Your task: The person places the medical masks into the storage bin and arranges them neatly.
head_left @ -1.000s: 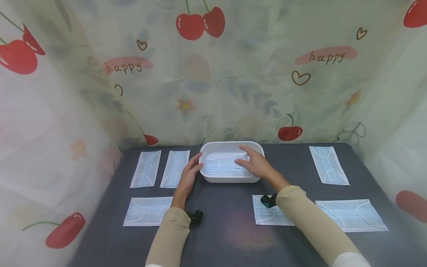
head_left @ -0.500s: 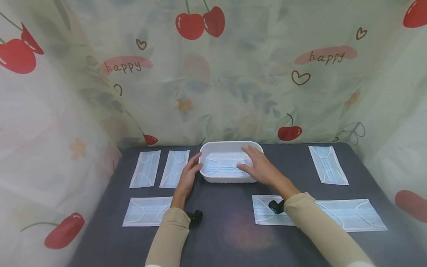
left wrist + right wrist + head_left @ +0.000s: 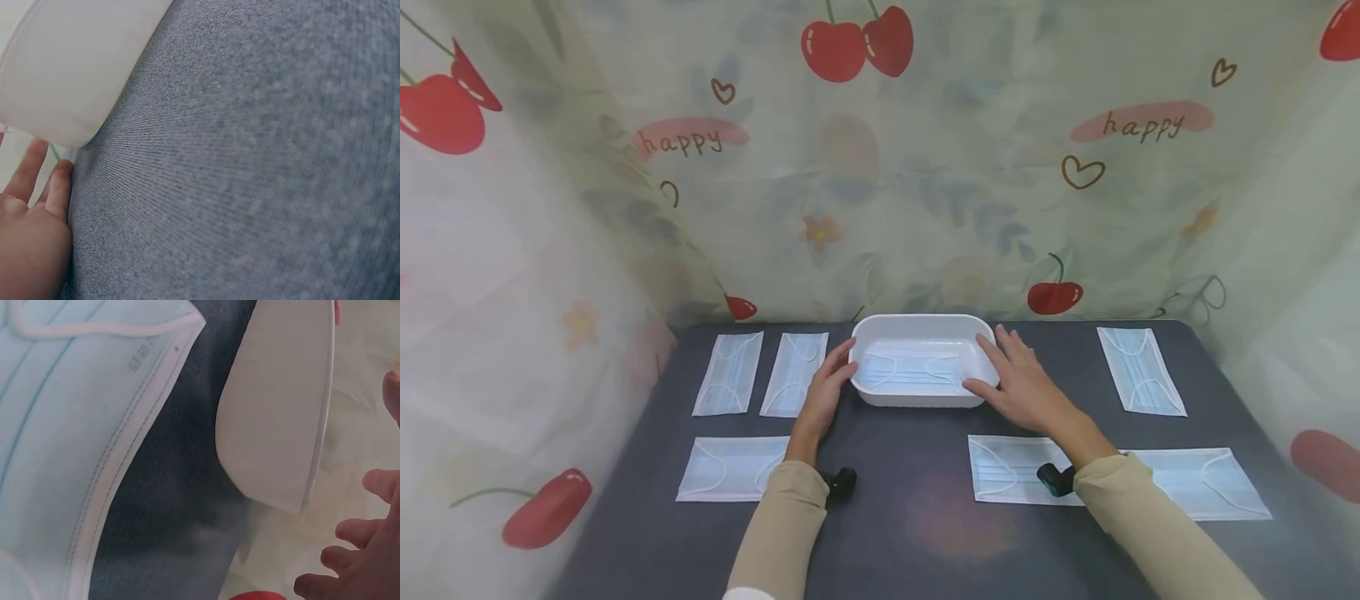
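Observation:
A white plastic box stands at the back middle of the dark table, with a light blue face mask lying flat inside. My left hand is at the box's left end, fingers extended along its wall and thumb near the rim. At the right end is my right hand, its fingers spread and holding nothing; the right wrist view shows those fingers apart from the box wall. Under the right forearm lies a face mask, partly covered. Another mask reaches up to the left forearm.
Two masks lie upright side by side at the back left. One mask is at the back right and another at the front right. A cherry-patterned curtain closes off the back and sides of the table.
My right hand has moved rightward from above the box's inside to its right end, fingers spread wider. The left hand stays by the left end. The head view has shifted slightly.

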{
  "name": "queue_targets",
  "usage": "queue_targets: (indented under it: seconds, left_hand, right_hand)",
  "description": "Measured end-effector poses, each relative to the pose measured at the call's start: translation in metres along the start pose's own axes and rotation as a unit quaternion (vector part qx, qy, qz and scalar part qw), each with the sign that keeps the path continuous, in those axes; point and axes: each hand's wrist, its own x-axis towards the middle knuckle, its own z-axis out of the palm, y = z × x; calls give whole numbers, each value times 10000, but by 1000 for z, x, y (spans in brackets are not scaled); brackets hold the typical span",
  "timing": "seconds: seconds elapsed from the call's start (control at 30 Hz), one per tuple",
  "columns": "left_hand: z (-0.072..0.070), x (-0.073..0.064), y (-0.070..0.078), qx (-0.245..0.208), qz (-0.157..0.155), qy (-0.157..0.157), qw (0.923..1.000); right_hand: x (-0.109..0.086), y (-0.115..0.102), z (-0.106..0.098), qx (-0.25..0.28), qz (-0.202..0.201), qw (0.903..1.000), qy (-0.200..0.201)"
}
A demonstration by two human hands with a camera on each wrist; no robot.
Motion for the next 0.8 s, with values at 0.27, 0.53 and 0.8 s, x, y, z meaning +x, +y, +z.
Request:
queue_targets:
  seconds: [0.27, 0.53, 0.8]
  left_hand:
    - [0, 1, -1, 21, -134, -5, 9999]
    - [-1, 1, -1, 44, -61, 28, 10000]
    - [0, 0, 0, 116, -76, 38, 9999]
  right_hand:
    - [-17, 19, -4, -263, 43, 9996, 51]
    - [-32, 36, -8, -178, 207, 9996, -53]
    - [-49, 53, -8, 5, 333, 9991, -250]
